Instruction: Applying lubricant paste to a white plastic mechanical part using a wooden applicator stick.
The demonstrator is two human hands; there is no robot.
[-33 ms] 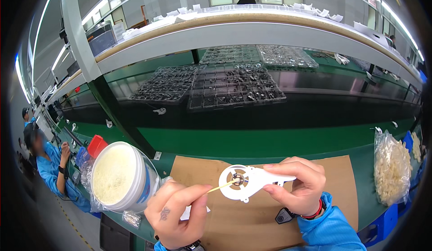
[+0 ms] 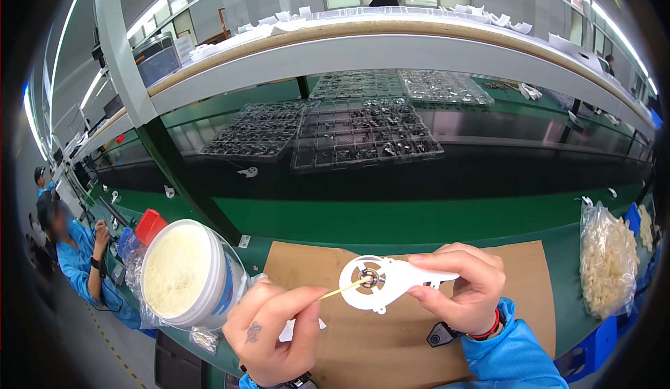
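Note:
My right hand holds a flat white plastic part with a round ring end and a narrow handle end. A small metal bearing sits in the middle of the ring. My left hand pinches a thin wooden stick whose tip touches the bearing. Both hands hover over a sheet of brown cardboard on the green bench. An open white tub of pale yellowish grease stands just left of my left hand.
A clear bag of small white parts lies at the right. Clear trays of dark parts fill the lower shelf behind the dark belt. A red lid lies behind the tub. A person in blue sits at the left.

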